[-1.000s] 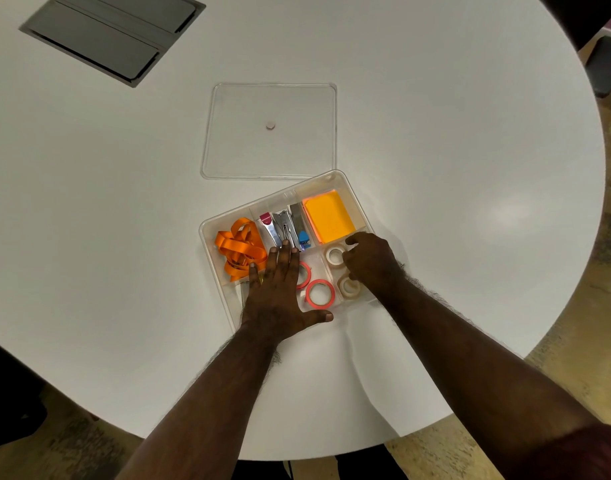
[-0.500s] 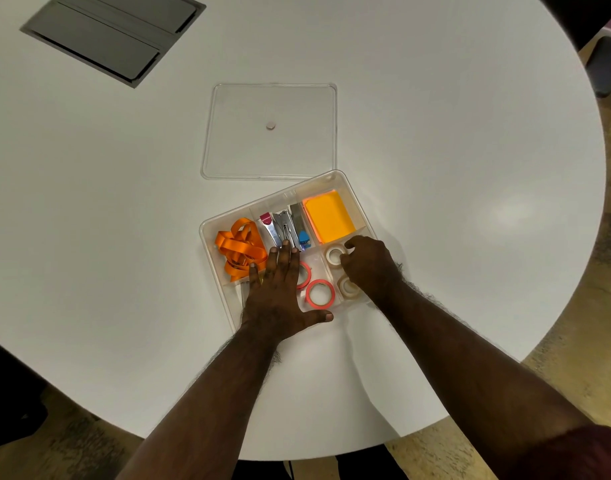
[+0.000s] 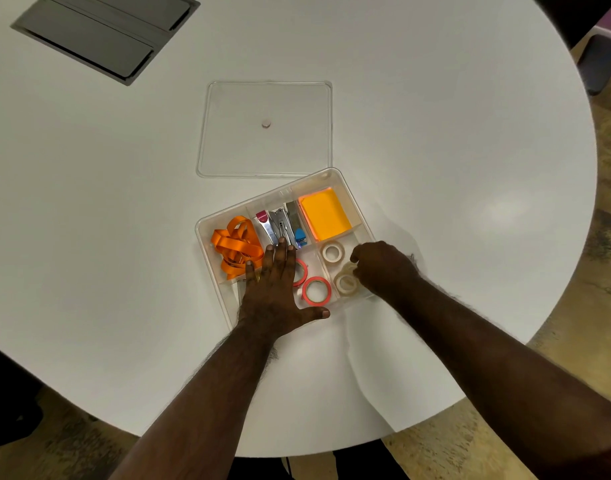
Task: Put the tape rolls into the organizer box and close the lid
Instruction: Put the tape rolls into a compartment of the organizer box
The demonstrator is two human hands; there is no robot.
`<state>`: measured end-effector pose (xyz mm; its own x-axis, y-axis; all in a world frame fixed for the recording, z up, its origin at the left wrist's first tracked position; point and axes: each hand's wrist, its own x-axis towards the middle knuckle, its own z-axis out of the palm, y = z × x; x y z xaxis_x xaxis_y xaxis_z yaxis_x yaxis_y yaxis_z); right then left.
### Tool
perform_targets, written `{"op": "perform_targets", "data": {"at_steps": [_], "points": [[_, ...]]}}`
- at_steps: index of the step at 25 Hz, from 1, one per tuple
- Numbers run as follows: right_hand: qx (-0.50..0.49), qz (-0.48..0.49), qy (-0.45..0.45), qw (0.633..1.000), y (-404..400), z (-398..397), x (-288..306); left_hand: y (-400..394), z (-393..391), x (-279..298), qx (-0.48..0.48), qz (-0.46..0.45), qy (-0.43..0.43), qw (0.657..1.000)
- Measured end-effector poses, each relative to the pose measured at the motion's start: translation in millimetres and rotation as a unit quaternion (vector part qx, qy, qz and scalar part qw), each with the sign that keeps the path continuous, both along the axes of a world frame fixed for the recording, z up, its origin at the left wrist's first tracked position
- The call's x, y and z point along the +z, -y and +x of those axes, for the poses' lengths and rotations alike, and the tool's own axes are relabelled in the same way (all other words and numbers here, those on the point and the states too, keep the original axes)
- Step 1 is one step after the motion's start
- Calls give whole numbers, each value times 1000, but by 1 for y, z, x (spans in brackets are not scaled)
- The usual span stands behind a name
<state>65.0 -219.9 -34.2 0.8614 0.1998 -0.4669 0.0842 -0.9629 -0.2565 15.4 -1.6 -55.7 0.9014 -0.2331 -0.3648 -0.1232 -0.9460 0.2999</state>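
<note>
A: Head view, quick pass. Clear organizer box point(image 3: 335, 175) sits on the white round table point(image 3: 435, 133), skewed, lid off. Left hand point(image 3: 274, 289) lies flat on the box's near-left part, fingers straight and close together, thumb splayed out along the near rim.

B: Holding anything?

A: No, just pressing palm-down. Right hand point(image 3: 383, 270) is curled over the near-right compartment, fingertips at a pale tape roll point(image 3: 345, 284). Can't tell if it's actually gripped; the fingers hide the contact.

B: Other rolls?

A: Second pale roll point(image 3: 333, 252) in the same compartment, farther in, lying flat. Red roll point(image 3: 317, 290) flat in the middle-near compartment; another red roll point(image 3: 301, 271) just beside it, half under the left fingers.

B: Rest of the box?

A: Orange ribbon point(image 3: 235, 247) bunched at the left, staplers point(image 3: 283, 226) in the far-middle slot, orange sticky notes point(image 3: 326, 213) far right.

B: Lid?

A: Clear lid point(image 3: 266, 98) flat on the table just beyond the box, near edge almost touching the box's far corner. Grey hatch panel point(image 3: 100, 32) far left.
</note>
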Motion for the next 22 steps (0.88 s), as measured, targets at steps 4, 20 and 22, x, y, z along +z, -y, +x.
{"op": "perform_targets", "data": {"at_steps": [4,20,22], "points": [[93,-72,80,990,-11,-14,4,0,0,0,2,2,0,1000],[106,-135,98,980,-19,-17,8,0,-1,-2,0,15,-1,1000],[96,-141,94,981,-15,-13,11,0,0,-3,2,12,-7,1000]]}}
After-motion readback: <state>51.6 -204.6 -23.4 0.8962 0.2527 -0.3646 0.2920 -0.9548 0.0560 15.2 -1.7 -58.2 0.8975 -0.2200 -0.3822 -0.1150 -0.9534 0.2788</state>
